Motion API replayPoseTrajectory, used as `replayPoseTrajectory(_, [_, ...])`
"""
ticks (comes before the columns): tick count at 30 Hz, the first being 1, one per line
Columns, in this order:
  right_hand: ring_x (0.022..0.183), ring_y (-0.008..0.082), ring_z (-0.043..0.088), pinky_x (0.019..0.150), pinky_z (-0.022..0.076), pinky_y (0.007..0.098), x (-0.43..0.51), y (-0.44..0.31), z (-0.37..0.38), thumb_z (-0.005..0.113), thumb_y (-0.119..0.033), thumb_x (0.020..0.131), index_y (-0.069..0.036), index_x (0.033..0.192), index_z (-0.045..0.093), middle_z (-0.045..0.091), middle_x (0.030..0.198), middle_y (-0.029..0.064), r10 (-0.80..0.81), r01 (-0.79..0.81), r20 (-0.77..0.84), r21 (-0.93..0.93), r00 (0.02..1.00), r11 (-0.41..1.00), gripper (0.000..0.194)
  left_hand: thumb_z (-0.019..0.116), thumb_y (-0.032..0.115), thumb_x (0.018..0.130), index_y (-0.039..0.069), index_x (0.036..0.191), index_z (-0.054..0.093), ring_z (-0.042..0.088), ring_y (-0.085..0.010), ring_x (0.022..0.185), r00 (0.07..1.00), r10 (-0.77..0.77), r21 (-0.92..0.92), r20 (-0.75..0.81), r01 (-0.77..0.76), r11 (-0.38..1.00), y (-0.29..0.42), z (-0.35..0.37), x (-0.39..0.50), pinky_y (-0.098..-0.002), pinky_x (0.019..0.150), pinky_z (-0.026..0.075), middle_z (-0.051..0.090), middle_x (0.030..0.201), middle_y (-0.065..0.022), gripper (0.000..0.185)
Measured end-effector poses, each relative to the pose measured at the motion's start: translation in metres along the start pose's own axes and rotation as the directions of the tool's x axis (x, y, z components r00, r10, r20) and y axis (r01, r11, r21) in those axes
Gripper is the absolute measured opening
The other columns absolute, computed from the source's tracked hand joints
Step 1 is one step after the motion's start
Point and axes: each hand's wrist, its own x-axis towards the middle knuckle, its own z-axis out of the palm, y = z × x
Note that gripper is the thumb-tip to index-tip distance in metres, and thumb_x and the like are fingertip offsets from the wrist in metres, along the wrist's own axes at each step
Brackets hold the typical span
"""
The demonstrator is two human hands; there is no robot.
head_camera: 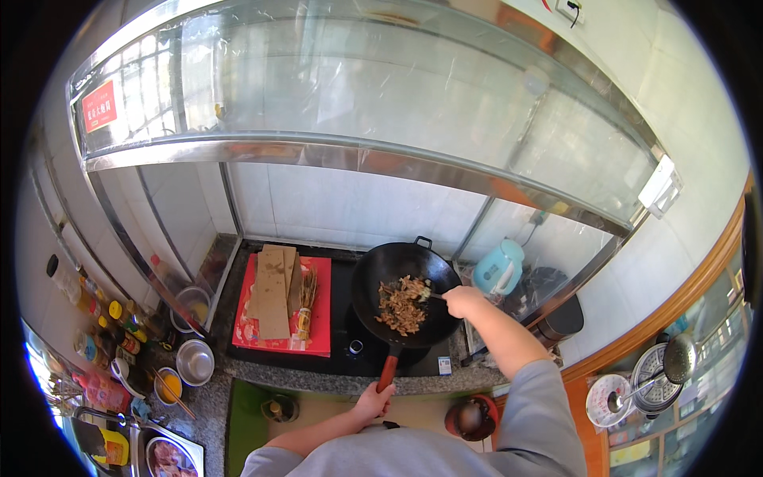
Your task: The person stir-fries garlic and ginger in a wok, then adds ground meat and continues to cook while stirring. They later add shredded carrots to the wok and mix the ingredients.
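A black wok (pixel 387 274) sits on the right part of the dark cooktop (pixel 343 298), tilted by nothing I can make out. My left hand (pixel 374 402) grips its reddish wooden handle (pixel 388 369) near the end closest to me. Browned, sliced meat (pixel 400 310) lies in the middle of the wok, with a pale clump at its right side. Above the wok's right rim my right hand (pixel 466 302) is closed around a utensil (pixel 437 296). Only a short grey stretch of that utensil shows; its working end is among the food.
Cardboard pieces (pixel 273 298) and a straw brush (pixel 307 304) lie on a red sheet (pixel 322 334) left of the wok. Bottles (pixel 122 319), a steel bowl (pixel 195 362) and an egg bowl with chopsticks (pixel 168 386) stand farther left. A blue kettle (pixel 498 267) is behind glass, right.
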Motion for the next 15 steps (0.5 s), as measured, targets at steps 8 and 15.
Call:
replayPoseTrajectory(8, [0.068,0.0244,0.065,0.056,0.0497,0.0409,-0.011,0.032,-0.028,0.053,-0.016,0.082,-0.011,0.109,0.067,0.067,0.079,0.0132,-0.237,0.237,0.322,0.041,0.916,0.971,0.031,0.059,0.038,0.092,0.005,0.099,0.047,0.048,-0.0117,0.049,1.000,0.008,-0.001,0.004,-0.008,1.000,-0.001,-0.001,0.001,-0.0268,0.041,0.039,0.051,0.068,-0.0036,0.035])
replayPoseTrajectory(15, [0.040,0.0192,0.047,0.039,0.0380,0.0353,0.015,0.005,0.038,0.048,-0.017,0.093,-0.003,0.107,0.063,0.054,0.061,0.0124,-0.078,-0.107,0.182,0.819,0.980,0.563,0.025,0.059,0.038,0.092,0.005,0.101,0.047,0.048,-0.0118,0.050,1.000,0.012,0.025,-0.008,-0.012,1.000,0.001,-0.001,-0.001,-0.0272,0.041,0.039,0.050,0.068,-0.0037,0.036])
